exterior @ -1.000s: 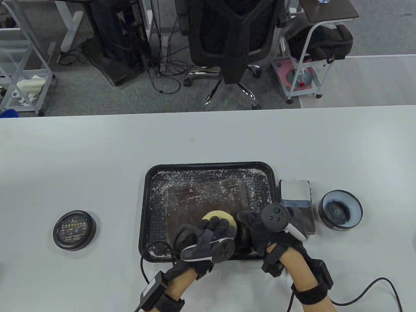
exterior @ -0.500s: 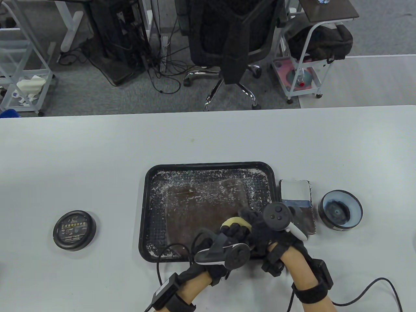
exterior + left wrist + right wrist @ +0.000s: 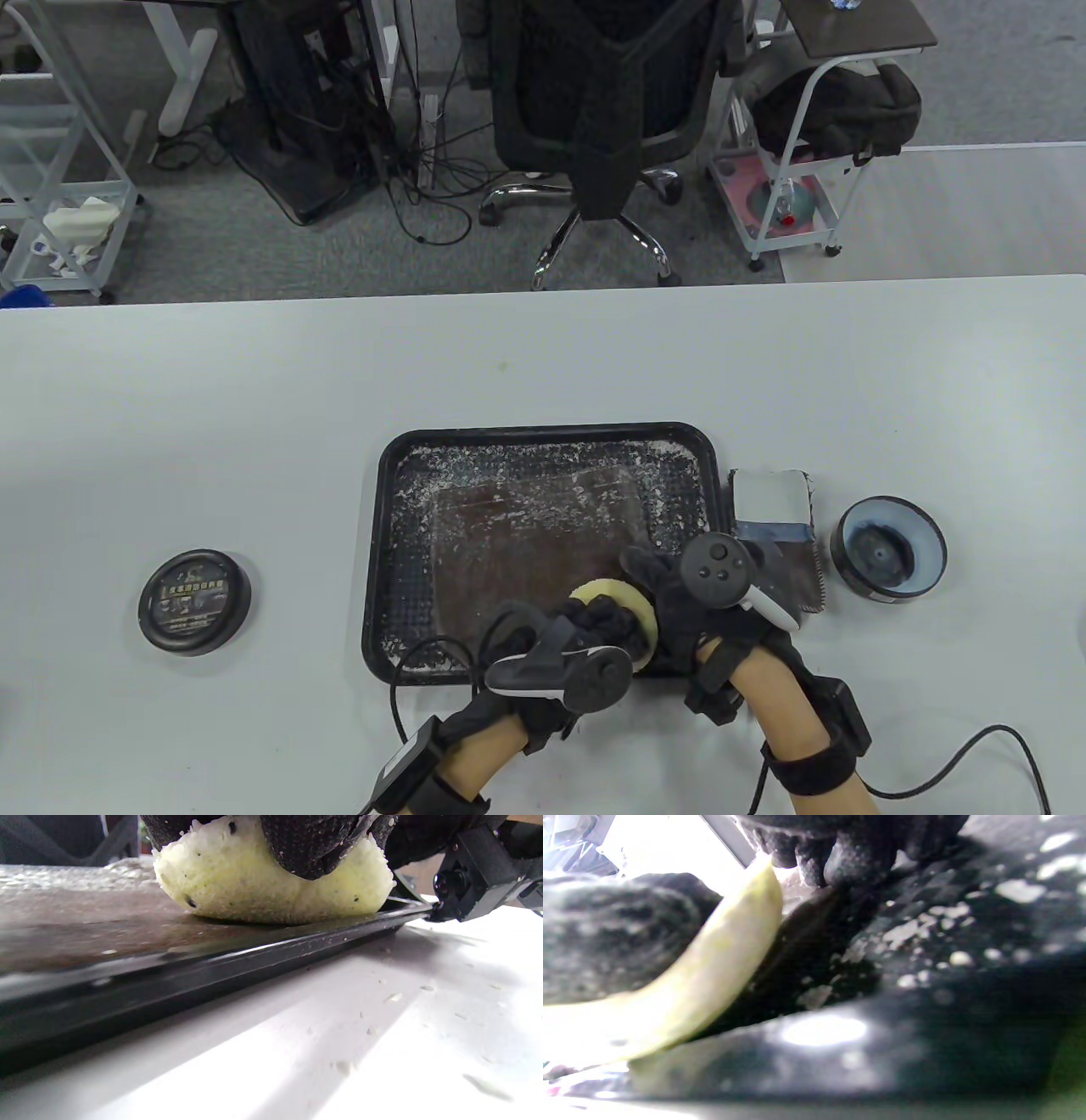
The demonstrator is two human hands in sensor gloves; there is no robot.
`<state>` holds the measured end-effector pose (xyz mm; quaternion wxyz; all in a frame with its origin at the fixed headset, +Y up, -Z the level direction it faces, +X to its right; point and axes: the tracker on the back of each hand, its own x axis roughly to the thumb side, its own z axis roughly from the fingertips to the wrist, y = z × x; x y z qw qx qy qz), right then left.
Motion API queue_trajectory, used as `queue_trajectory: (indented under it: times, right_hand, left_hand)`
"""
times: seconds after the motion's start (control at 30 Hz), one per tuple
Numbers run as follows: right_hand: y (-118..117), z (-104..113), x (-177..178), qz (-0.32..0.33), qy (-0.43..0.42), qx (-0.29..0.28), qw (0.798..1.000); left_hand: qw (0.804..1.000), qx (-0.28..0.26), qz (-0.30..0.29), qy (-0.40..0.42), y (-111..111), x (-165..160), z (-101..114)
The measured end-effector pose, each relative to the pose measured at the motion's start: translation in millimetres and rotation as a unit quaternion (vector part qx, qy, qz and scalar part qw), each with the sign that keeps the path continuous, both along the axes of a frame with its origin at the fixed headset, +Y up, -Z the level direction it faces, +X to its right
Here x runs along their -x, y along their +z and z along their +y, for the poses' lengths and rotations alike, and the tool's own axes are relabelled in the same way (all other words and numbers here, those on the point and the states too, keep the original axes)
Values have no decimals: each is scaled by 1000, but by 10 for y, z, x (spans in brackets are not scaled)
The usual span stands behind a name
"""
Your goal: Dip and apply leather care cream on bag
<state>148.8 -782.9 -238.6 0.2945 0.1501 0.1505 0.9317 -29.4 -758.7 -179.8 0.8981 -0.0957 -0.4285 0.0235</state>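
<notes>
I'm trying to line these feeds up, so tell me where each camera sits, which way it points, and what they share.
Table view: high over the table, looking down; shows both gloved hands, left hand pressing the sponge, right hand beside it on the tray.
Left wrist view: low at table level, looking along the tray's rim at the sponge; left fingers on top.
Right wrist view: close over the tray, blurred; right fingers at top.
Shared: sponge and tray.
</notes>
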Motion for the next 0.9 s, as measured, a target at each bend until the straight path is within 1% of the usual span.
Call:
queue_trajectory:
  times: [0.17, 0.4, 0.9]
  right_hand:
    - [4, -2, -2, 0, 0, -1, 1000]
    - [5, -5, -5, 0, -1, 0, 1000]
    - [8, -11, -9, 0, 1, -2, 1000]
  left_hand:
    - [1000, 17, 9, -10, 8, 175, 2]
    - [999, 21, 24, -15, 24, 433, -2]
    - [998, 13, 64, -25, 83, 983, 24]
